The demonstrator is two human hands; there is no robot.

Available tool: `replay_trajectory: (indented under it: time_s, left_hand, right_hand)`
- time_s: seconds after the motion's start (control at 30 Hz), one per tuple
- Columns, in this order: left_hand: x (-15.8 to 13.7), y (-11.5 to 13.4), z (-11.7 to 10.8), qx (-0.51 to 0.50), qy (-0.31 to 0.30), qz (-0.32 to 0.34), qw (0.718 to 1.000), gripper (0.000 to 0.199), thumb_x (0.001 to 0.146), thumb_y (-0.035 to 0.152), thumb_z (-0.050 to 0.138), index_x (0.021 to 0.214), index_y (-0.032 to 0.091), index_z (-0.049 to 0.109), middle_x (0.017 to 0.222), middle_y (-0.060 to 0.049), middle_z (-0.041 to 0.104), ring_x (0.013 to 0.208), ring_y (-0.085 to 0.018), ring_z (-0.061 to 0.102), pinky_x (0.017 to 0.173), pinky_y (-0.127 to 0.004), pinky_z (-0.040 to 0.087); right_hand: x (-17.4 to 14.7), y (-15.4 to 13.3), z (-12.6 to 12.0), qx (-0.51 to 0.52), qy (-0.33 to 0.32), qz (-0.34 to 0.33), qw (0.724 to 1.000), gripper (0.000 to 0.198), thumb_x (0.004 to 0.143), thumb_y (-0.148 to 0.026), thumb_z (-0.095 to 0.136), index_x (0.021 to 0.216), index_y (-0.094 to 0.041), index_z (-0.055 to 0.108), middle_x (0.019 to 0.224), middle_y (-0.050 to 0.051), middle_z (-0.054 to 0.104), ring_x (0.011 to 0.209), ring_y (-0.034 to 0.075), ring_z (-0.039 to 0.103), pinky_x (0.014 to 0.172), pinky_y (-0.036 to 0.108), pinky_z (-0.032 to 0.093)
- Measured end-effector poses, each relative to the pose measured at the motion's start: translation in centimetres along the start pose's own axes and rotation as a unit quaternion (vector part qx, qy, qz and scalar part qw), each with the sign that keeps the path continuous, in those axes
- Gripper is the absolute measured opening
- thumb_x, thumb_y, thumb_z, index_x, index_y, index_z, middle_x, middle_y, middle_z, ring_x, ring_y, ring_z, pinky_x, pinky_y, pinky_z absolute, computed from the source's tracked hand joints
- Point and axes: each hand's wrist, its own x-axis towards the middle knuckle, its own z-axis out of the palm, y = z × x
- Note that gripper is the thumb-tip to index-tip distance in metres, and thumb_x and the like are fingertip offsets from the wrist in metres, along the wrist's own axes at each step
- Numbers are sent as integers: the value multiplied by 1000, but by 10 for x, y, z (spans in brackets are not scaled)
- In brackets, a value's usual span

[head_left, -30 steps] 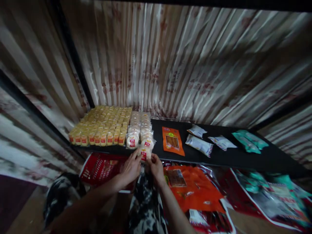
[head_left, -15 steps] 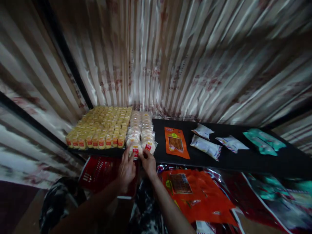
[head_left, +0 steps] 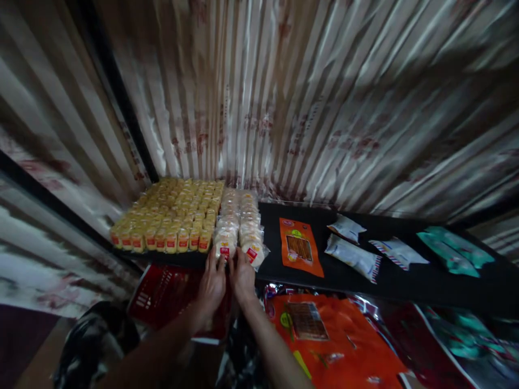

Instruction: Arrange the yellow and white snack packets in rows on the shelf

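Observation:
Two rows of white round snacks in clear wrappers run back along the black shelf (head_left: 270,246). At the front of the left row is a packet with a red label (head_left: 225,246). My left hand (head_left: 213,281) has its fingertips closed on this packet's lower left edge. From the other side, the fingers of my right hand (head_left: 243,276) are on its lower right edge, partly hiding it. Beside them, the front packet of the right row (head_left: 253,253) leans slightly. Left of these rows stand tight ranks of small yellow packets (head_left: 170,216) with red labels.
To the right lie an orange snack pouch (head_left: 300,246), white wrapped packets (head_left: 352,256) and green packets (head_left: 454,248). Below the shelf are a dark red bag (head_left: 162,292) and a large orange bag (head_left: 340,343). A striped, printed sheet (head_left: 259,108) hangs behind.
My right hand has shifted from the right row's front packet to the gap between the rows. The view has turned slightly left. My left hand stays at the left row's front packet.

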Motion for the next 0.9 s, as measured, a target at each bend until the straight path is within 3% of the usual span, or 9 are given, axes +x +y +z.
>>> replay_trajectory:
  time_s: [0.17,0.27,0.4,0.7,0.9]
  left_hand:
    - [6,4,-3,20,1,9,1000,46,86,13,38,132,15,47,147,-14,33,137,-30,29,105,-44,41]
    - [7,9,-6,30,3,19,999,50,82,7,39,131,9,46,148,-19,27,138,-33,24,104,-46,41]
    - [5,15,-5,21,26,26,999,52,79,4,40,131,6,45,146,-20,27,137,-33,23,105,-46,40]
    - [3,13,-3,13,29,61,998,53,78,8,43,131,8,41,135,-19,39,130,-32,33,103,-53,39]
    - [0,12,-3,36,28,70,996,50,80,11,43,130,7,41,136,-20,39,131,-33,32,105,-52,37]
  right_hand:
    - [-15,13,-1,46,59,-24,997,38,90,-31,39,121,-17,54,115,14,57,97,22,61,78,32,52]
    - [-26,29,-11,36,116,29,992,38,89,-39,41,118,-20,56,110,12,54,96,24,59,76,35,52]
    - [-27,51,-20,25,148,76,986,44,86,-44,46,123,-21,53,122,14,46,107,28,53,78,39,51]
    - [14,62,-25,23,125,-56,990,30,89,-31,42,110,-19,60,128,12,48,115,24,45,97,41,41]
    - [13,64,-21,19,135,-50,989,27,88,-28,42,108,-18,57,123,12,53,114,24,46,95,43,41]
